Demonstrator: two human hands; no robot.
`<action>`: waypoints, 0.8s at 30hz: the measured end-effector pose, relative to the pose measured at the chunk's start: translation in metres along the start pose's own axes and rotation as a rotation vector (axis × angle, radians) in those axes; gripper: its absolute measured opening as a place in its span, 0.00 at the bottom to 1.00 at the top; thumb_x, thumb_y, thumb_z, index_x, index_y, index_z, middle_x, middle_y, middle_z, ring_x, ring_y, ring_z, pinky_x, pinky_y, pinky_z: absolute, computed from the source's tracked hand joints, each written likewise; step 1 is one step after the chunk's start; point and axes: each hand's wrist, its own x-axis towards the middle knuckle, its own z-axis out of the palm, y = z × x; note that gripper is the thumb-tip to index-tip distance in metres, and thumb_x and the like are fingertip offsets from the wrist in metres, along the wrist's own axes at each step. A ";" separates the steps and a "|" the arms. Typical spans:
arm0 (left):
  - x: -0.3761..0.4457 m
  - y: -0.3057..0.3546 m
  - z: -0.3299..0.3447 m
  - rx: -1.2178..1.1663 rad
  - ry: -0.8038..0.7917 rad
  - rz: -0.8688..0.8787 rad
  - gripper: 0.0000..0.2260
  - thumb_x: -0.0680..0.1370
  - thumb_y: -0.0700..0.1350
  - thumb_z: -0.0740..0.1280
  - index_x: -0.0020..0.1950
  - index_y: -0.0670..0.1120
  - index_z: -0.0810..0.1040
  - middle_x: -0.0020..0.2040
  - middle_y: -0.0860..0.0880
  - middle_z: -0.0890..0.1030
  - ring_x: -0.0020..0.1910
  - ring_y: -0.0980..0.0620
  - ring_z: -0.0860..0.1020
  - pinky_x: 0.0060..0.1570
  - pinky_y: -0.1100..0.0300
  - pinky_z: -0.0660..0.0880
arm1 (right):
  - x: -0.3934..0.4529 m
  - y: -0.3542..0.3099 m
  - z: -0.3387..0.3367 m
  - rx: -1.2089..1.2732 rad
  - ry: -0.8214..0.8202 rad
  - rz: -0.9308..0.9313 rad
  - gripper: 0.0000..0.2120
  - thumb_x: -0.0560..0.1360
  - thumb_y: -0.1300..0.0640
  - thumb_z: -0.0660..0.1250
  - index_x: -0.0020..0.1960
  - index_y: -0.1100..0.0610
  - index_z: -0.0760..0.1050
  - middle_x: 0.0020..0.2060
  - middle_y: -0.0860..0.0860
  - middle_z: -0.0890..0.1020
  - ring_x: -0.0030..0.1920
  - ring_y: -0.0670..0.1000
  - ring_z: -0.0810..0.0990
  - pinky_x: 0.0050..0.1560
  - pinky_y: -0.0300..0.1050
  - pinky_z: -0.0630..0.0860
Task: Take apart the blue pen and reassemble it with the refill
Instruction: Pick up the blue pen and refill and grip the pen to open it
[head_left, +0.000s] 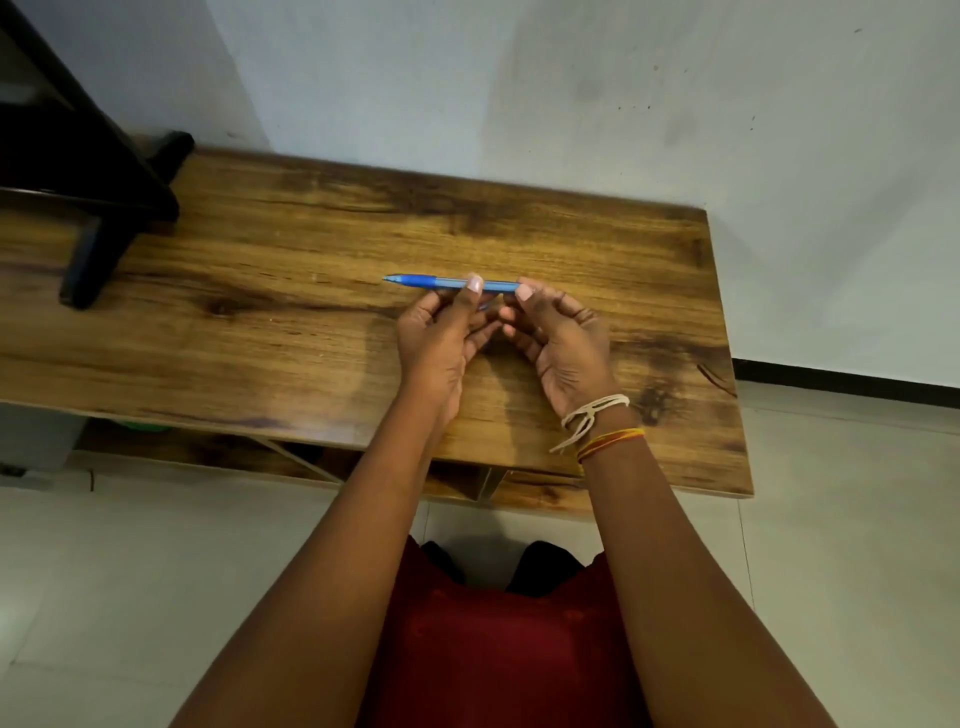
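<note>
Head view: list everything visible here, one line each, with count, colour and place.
blue pen: one, blue, level above the table, tip pointing left
table: one, brown wood grain, against the wall
black stand: one, black, on the table's far left
wall: pale grey, behind the table
floor: light tiles
wrist threads: white and orange, right wrist
left hand: pinches the pen's middle
right hand: pinches the pen's right end
</note>
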 end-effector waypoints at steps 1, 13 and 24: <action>0.000 -0.001 0.000 -0.004 0.008 -0.002 0.03 0.77 0.42 0.68 0.50 0.43 0.79 0.46 0.42 0.84 0.42 0.51 0.85 0.40 0.60 0.80 | 0.000 0.000 0.000 -0.011 -0.001 -0.016 0.03 0.75 0.66 0.67 0.46 0.61 0.79 0.35 0.54 0.84 0.35 0.48 0.84 0.37 0.39 0.81; 0.002 0.000 -0.004 -0.069 -0.037 -0.045 0.07 0.78 0.39 0.67 0.55 0.39 0.78 0.45 0.41 0.86 0.48 0.46 0.85 0.46 0.58 0.81 | 0.010 -0.013 -0.023 -0.465 0.300 -0.257 0.03 0.77 0.60 0.66 0.47 0.60 0.77 0.41 0.57 0.83 0.37 0.53 0.84 0.40 0.49 0.82; 0.002 0.000 -0.002 -0.051 -0.003 -0.051 0.09 0.78 0.38 0.67 0.58 0.39 0.78 0.44 0.44 0.86 0.47 0.47 0.85 0.45 0.60 0.81 | 0.013 -0.028 -0.067 -1.184 0.591 -0.478 0.08 0.74 0.55 0.69 0.50 0.56 0.83 0.45 0.53 0.85 0.46 0.52 0.83 0.47 0.42 0.76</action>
